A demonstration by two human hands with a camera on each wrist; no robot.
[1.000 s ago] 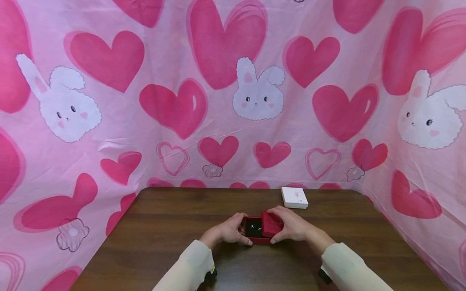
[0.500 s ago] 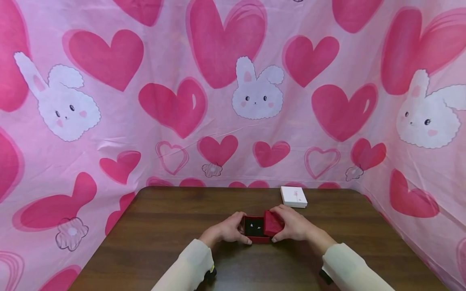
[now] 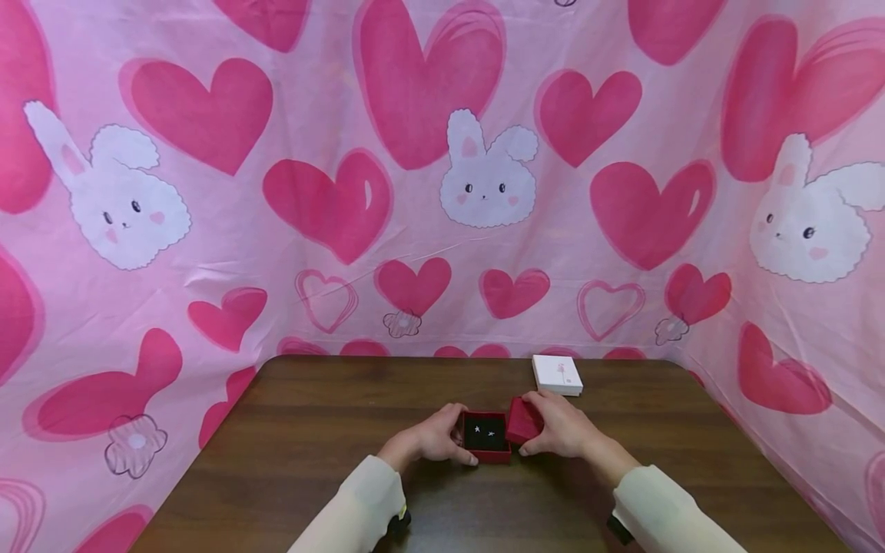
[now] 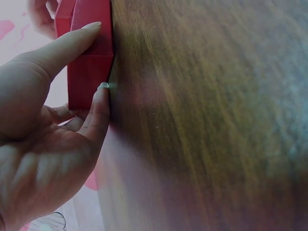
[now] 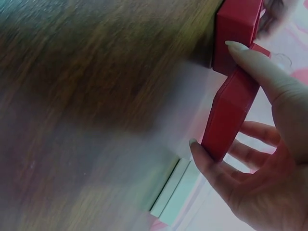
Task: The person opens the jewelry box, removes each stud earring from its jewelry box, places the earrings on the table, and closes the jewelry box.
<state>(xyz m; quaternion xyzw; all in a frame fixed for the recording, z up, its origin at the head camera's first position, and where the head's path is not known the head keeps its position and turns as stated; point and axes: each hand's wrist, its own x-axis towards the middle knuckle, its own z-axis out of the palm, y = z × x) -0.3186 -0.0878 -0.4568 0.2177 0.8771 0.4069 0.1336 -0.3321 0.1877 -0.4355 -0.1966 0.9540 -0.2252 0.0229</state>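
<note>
A small red jewelry box [image 3: 489, 456] stands uncovered on the table, its black lining showing two small silver star-shaped earrings [image 3: 484, 432]. My left hand [image 3: 437, 436] grips the box from the left, thumb along the near side; the left wrist view shows that thumb pressed on the red wall [image 4: 89, 79]. At the box's right, my right hand [image 3: 561, 427] holds the red lid [image 3: 524, 421] tilted, off the box and close beside its right edge. In the right wrist view the lid [image 5: 231, 113] sits between thumb and fingers.
A flat white box [image 3: 557, 375] with pink print lies near the table's back edge, behind my right hand. Pink cloth [image 3: 415, 223] with hearts and rabbits hangs around the brown wooden table [image 3: 332, 399].
The lid has shifted right in my right hand, from covering the box's right part to beside it, baring the whole black lining. My left hand has stayed on the box.
</note>
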